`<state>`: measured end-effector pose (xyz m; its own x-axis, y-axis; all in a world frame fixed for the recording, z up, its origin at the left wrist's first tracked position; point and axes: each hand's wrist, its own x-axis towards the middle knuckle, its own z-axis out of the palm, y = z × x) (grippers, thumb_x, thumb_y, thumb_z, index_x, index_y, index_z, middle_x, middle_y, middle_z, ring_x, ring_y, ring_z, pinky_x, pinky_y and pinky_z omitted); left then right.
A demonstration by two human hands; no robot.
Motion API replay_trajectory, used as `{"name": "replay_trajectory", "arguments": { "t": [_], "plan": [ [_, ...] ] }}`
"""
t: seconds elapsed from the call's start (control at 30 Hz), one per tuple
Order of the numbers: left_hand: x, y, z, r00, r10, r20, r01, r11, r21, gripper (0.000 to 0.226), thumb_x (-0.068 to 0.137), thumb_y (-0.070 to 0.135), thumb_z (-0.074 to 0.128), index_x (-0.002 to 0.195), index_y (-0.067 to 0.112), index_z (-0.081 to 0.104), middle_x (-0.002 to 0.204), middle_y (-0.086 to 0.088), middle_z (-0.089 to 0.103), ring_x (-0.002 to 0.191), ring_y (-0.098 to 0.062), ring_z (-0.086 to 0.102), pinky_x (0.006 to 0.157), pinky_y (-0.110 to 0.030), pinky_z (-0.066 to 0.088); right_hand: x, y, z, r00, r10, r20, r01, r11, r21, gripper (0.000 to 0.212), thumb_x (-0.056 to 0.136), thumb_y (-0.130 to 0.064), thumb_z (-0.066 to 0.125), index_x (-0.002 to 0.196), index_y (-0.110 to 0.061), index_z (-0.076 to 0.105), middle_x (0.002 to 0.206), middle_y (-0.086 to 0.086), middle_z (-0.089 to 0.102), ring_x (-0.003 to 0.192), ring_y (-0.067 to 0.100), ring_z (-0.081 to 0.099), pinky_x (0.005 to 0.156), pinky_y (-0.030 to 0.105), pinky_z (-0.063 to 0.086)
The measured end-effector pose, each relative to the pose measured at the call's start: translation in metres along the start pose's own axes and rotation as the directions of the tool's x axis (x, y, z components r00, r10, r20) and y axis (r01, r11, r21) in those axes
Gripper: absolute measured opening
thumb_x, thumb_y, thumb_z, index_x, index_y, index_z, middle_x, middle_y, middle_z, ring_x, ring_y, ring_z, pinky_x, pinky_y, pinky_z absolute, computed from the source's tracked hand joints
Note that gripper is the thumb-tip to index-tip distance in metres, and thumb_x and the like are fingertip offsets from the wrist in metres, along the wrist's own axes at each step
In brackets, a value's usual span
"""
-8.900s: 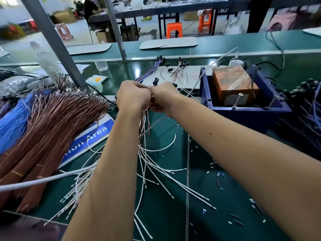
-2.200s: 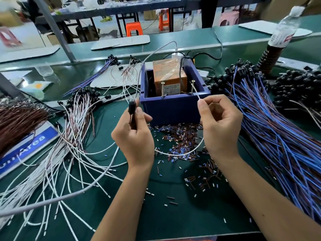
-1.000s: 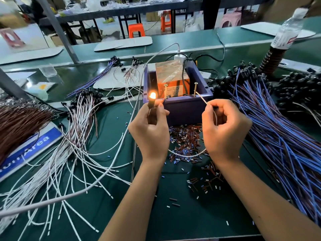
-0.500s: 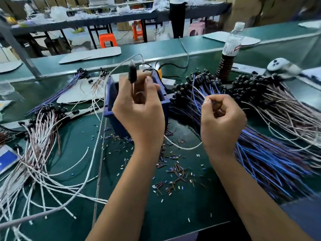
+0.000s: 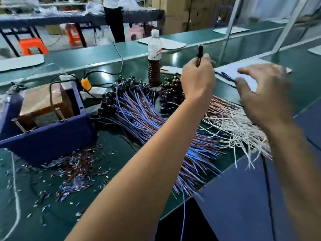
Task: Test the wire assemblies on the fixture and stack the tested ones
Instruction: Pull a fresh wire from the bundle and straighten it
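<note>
One wire assembly (image 5: 199,51) is pinched upright in the left hand (image 5: 197,79), over the far-right white pile (image 5: 232,126); the right hand (image 5: 264,94) hovers spread. Stacking step, I'd say: next, lay it down aligned.

Bright, even overhead light, glare streaking the green bench (image 5: 111,54). Motion blur smears the right hand (image 5: 264,94) and the far background; wide-angle bending at the edges.

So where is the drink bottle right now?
In the head view the bottle stands upright at centre back, just behind the blue-wire pile and left of the left hand.
</note>
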<state>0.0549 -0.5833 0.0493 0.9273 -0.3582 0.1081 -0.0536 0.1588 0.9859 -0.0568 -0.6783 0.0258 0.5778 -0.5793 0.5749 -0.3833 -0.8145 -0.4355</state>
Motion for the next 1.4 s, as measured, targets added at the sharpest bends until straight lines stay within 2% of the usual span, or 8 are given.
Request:
{"name": "replay_trajectory", "arguments": {
  "t": [0.13, 0.33, 0.53, 0.7, 0.9, 1.07, 1.23, 1.4],
  "plan": [
    [0.002, 0.009, 0.029, 0.995, -0.096, 0.037, 0.102, 0.97, -0.222, 0.037, 0.108, 0.021, 0.046, 0.073, 0.015, 0.058, 0.074, -0.006, 0.056, 0.078, -0.024, 0.054, 0.079, -0.04, 0.045, -0.004, -0.006, 0.003, 0.944, -0.062, 0.324, -0.08, 0.91, 0.407, 0.031, 0.108, -0.037, 0.052, 0.116, -0.016, 0.074, 0.102, 0.003, 0.078, 0.102, 0.034, 0.069, 0.097, 0.054, 0.052],
    [0.015, 0.015, 0.026, 0.977, -0.151, 0.149, 0.194, 0.922, -0.335, 0.035, 0.112, 0.036, 0.038, 0.101, 0.014, 0.064, 0.087, -0.002, 0.049, 0.073, -0.013, 0.043, 0.069, -0.029, 0.039, -0.001, 0.022, -0.017, 0.962, -0.023, 0.271, -0.121, 0.856, 0.503, 0.025, 0.104, -0.027, 0.063, 0.086, -0.019, 0.078, 0.057, 0.001, 0.062, 0.051, 0.021, 0.06, 0.052, 0.024, 0.049],
    [0.025, 0.009, 0.012, 0.973, -0.091, 0.212, 0.126, 0.979, -0.161, 0.039, 0.111, 0.037, 0.042, 0.083, 0.013, 0.055, 0.061, 0.001, 0.047, 0.037, -0.006, 0.038, 0.039, -0.018, 0.027, 0.027, 0.049, -0.048, 0.996, -0.088, 0.033, 0.085, 0.993, 0.077, 0.034, 0.097, -0.048, 0.057, 0.101, -0.023, 0.079, 0.058, -0.008, 0.054, 0.053, 0.009, 0.043, 0.054, 0.03, 0.033],
    [0.031, -0.022, 0.014, 0.948, -0.239, 0.212, 0.272, 0.951, -0.146, 0.032, 0.109, 0.017, 0.049, 0.08, 0.008, 0.059, 0.066, -0.002, 0.055, 0.044, -0.005, 0.041, 0.039, -0.016, 0.032, 0.03, 0.064, -0.013, 0.998, -0.025, 0.066, 0.031, 0.996, -0.079, 0.032, 0.1, -0.045, 0.062, 0.11, -0.021, 0.08, 0.091, 0.011, 0.076, 0.084, 0.035, 0.065, 0.07, 0.038, 0.05],
    [0.024, -0.068, -0.002, 0.876, -0.425, 0.227, 0.467, 0.866, -0.179, 0.01, 0.095, -0.013, 0.058, 0.102, -0.006, 0.058, 0.117, -0.022, 0.065, 0.092, -0.019, 0.059, 0.069, -0.02, 0.049, 0.008, 0.083, 0.061, 0.9, 0.059, 0.432, 0.104, 0.934, -0.343, 0.038, 0.109, -0.045, 0.043, 0.137, -0.035, 0.066, 0.116, 0.018, 0.063, 0.118, 0.038, 0.052, 0.098, 0.045, 0.049],
    [0.021, -0.069, -0.013, 0.925, -0.31, 0.221, 0.335, 0.939, -0.084, 0.076, 0.096, -0.008, 0.059, 0.16, 0.004, 0.019, 0.104, -0.015, 0.072, 0.082, -0.014, 0.068, 0.074, -0.024, 0.055, 0.01, 0.079, 0.069, 0.876, 0.179, 0.449, 0.063, 0.879, -0.473, 0.049, 0.106, -0.059, 0.036, 0.148, -0.039, 0.052, 0.137, 0.017, 0.052, 0.133, 0.039, 0.038, 0.107, 0.051, 0.039],
    [-0.002, -0.056, -0.048, 0.958, -0.188, 0.215, 0.157, 0.976, 0.152, 0.034, 0.093, -0.008, 0.051, 0.124, 0.002, 0.059, 0.085, -0.008, 0.079, 0.049, -0.006, 0.059, 0.046, -0.017, 0.044, 0.011, 0.038, 0.06, 0.926, 0.174, 0.334, -0.012, 0.9, -0.436, 0.057, 0.097, -0.062, 0.056, 0.144, -0.03, 0.058, 0.141, 0.02, 0.052, 0.133, 0.042, 0.039, 0.107, 0.052, 0.039],
    [-0.025, -0.034, -0.121, 0.963, -0.046, 0.265, -0.01, 0.978, 0.208, 0.02, 0.094, -0.007, 0.054, 0.093, 0.004, 0.071, 0.074, -0.006, 0.076, 0.045, -0.007, 0.056, 0.042, -0.016, 0.042, -0.01, -0.062, 0.066, 0.956, -0.159, 0.247, 0.182, 0.981, -0.072, 0.029, 0.094, -0.036, 0.071, 0.117, -0.018, 0.076, 0.11, 0.019, 0.071, 0.108, 0.038, 0.06, 0.096, 0.045, 0.049]
  ]
}}
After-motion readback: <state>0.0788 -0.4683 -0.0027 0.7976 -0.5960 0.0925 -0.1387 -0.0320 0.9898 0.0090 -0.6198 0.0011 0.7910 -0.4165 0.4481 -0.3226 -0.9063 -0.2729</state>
